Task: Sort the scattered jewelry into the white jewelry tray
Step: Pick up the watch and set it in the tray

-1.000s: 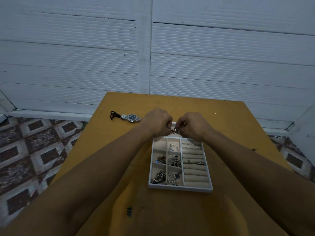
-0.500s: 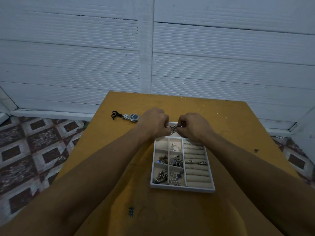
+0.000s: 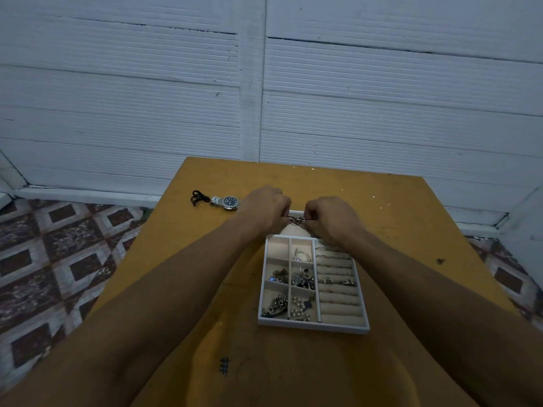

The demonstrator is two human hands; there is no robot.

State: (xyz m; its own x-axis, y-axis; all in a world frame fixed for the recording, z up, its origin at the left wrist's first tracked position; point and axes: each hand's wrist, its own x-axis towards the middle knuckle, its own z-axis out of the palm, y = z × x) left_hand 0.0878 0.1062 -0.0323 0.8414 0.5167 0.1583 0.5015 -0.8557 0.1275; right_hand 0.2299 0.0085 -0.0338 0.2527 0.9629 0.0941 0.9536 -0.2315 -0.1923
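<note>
The white jewelry tray (image 3: pixel 313 325) lies on the yellow table, with chains, beads and rings in several of its compartments. Over the tray's far end, my left hand (image 3: pixel 266 210) and my right hand (image 3: pixel 330 220) face each other with fingers curled. Between them they pinch a small silver chain (image 3: pixel 295 220). A silver wristwatch (image 3: pixel 227 202) with a dark dial lies on the table left of my left hand, and a black cord piece (image 3: pixel 198 197) lies beside it.
The yellow table (image 3: pixel 396 230) ends close behind my hands, at a white slatted wall (image 3: pixel 264 98). Patterned floor tiles (image 3: pixel 58 259) show on both sides. Bare tabletop lies in front of the tray.
Both hands and the chain have stayed over the tray's far end, fingers working slightly. The view has shifted a little, so the tray sits lower in the frame.
</note>
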